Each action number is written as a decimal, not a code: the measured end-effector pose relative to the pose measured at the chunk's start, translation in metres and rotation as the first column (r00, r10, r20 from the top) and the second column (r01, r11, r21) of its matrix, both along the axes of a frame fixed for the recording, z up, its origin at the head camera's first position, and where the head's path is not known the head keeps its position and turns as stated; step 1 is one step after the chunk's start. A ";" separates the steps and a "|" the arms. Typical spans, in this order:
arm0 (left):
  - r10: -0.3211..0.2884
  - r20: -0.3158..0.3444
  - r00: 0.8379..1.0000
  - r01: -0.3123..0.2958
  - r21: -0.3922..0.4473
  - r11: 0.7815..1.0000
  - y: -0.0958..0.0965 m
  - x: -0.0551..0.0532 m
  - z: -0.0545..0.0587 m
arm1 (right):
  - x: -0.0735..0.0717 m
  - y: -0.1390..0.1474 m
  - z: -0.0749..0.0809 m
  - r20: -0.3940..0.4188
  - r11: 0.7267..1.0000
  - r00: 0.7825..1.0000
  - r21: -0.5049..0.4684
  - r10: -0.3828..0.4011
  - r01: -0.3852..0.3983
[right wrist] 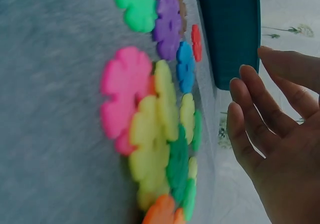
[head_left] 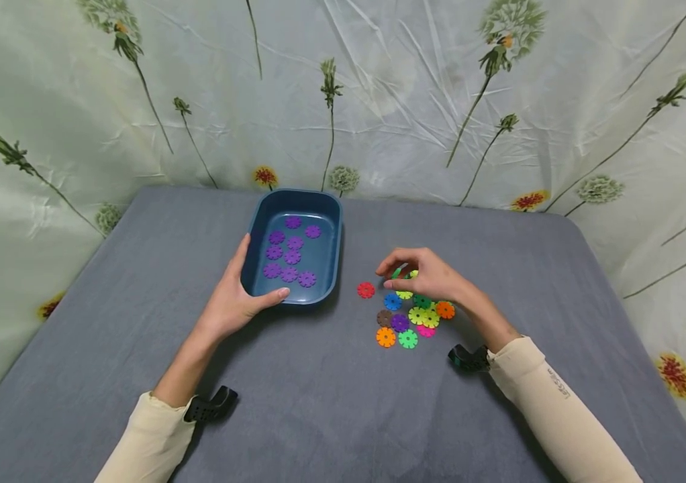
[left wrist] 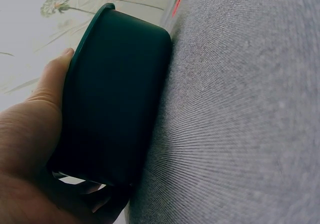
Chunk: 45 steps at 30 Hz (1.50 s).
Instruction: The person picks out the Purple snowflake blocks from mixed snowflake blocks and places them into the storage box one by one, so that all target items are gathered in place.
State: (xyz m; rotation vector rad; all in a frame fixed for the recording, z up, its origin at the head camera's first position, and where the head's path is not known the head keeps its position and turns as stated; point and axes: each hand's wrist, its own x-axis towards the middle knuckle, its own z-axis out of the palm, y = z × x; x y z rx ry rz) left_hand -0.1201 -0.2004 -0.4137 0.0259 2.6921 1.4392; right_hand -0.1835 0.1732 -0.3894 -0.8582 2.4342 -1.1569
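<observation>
My left hand grips the near left corner of a deep blue plastic tub, its thumb over the rim and the fingers along the outer side. The left wrist view shows the tub's dark side wall standing on the cloth. Several purple notched discs lie flat inside. To the right, my right hand hovers over a loose pile of mixed-colour notched discs. Its fingers are loosely bent and spread apart in the right wrist view, with nothing between them. A red disc lies at the pile's left edge.
A grey cloth covers the table. Behind it hangs a pale curtain printed with dandelions. Among the pile are a purple disc, a blue disc and an orange disc. Some discs overlap.
</observation>
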 end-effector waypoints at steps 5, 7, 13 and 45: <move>0.001 0.005 1.000 -0.001 -0.002 1.000 0.000 0.000 0.000 | 0.009 0.008 -0.005 0.016 0.999 1.000 0.047 0.003 -0.003; 0.003 0.011 1.000 -0.003 -0.008 1.000 -0.001 0.001 -0.001 | 0.013 0.010 -0.006 0.029 0.997 0.999 0.072 0.014 -0.016; 0.004 0.008 1.000 -0.004 -0.007 1.000 0.000 0.001 -0.001 | 0.022 0.019 -0.010 0.051 0.995 0.998 0.093 0.026 -0.030; 0.008 0.001 1.000 -0.008 -0.009 1.000 0.000 -0.001 -0.002 | 0.030 0.024 -0.014 0.031 0.971 0.995 0.219 0.091 -0.096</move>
